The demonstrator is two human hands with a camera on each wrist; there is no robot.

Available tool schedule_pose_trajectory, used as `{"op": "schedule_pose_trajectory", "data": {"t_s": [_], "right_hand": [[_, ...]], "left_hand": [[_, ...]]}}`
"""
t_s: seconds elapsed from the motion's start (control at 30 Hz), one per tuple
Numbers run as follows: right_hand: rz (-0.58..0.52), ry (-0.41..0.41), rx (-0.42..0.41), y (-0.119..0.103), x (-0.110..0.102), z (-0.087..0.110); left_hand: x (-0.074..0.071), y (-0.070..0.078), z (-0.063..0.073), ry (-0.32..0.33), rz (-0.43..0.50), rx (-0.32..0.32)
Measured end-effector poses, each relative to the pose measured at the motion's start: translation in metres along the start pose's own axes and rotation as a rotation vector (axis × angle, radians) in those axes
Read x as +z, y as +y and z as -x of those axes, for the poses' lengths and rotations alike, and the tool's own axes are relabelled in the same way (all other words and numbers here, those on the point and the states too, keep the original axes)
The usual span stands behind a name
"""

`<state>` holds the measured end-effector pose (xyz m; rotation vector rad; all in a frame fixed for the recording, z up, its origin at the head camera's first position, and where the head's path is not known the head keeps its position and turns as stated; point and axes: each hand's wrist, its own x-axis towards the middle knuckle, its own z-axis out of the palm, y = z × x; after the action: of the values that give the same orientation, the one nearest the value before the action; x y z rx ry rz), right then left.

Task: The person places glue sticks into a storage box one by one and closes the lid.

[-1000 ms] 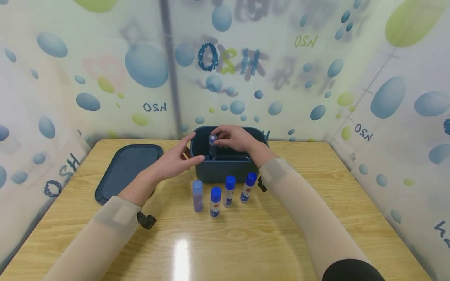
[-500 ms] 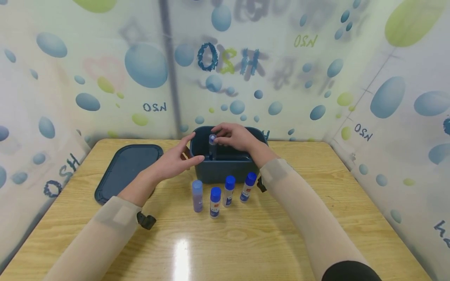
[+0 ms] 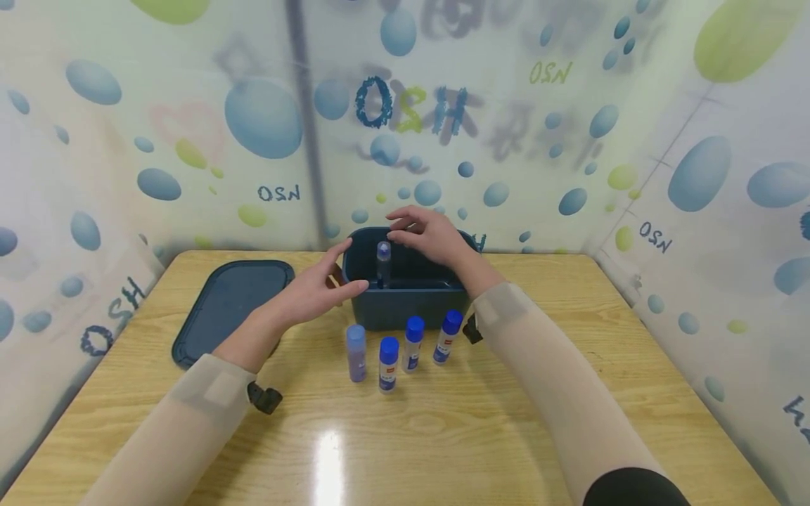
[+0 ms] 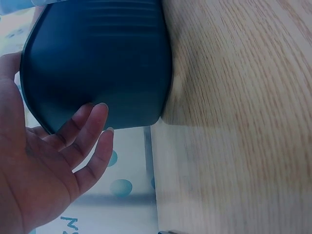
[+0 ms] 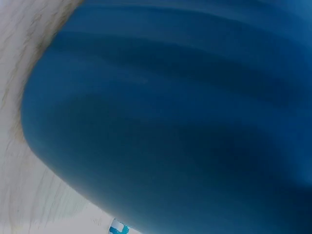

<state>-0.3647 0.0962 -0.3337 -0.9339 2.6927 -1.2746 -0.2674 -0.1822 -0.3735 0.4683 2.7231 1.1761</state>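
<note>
A dark blue plastic bin [image 3: 405,309] stands at the back of the table. Inside it, near its left end, a glue stick [image 3: 383,263] with a clear-looking top stands upright. Above the bin hovers my right hand [image 3: 433,237], fingers loosely bent, a small gap away from that glue stick. My left hand [image 3: 313,289] spreads at the bin's left end, thumb by the front rim and fingers [image 4: 87,134] relaxed along the end wall. In front of the bin stand several glue sticks, including a pale-capped one [image 3: 356,351] and a blue-capped one [image 3: 388,365].
A dark blue lid [image 3: 230,302] lies flat on the wooden table [image 3: 443,443], left of the bin and partly behind my left forearm. A printed curtain [image 3: 538,140] hangs close behind the table. In the right wrist view, the bin wall [image 5: 156,122] fills most of the picture.
My right hand has let go of the glue stick in the bin and has risen up and slightly right. The glue stick stays standing; my left hand has not moved.
</note>
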Motion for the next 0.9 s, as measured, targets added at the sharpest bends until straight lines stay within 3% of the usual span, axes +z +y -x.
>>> {"op": "schedule_pose_trajectory", "data": {"t_s": [0.2, 0.4, 0.57, 0.9], "right_hand": [[-0.038, 0.074, -0.022, -0.006, -0.011, 0.009], [-0.071, 0.116, -0.055, -0.012, -0.022, 0.03], [-0.102, 0.129, -0.062, -0.014, -0.03, 0.056], [-0.101, 0.122, 0.02, -0.011, -0.045, 0.119]], "left_hand": [[0.003, 0.001, -0.001, -0.001, -0.002, 0.002], [0.003, 0.002, -0.001, -0.008, 0.003, 0.007], [0.002, 0.002, -0.001, -0.009, -0.007, 0.011], [0.002, 0.0, 0.001, -0.018, -0.014, 0.014]]}}
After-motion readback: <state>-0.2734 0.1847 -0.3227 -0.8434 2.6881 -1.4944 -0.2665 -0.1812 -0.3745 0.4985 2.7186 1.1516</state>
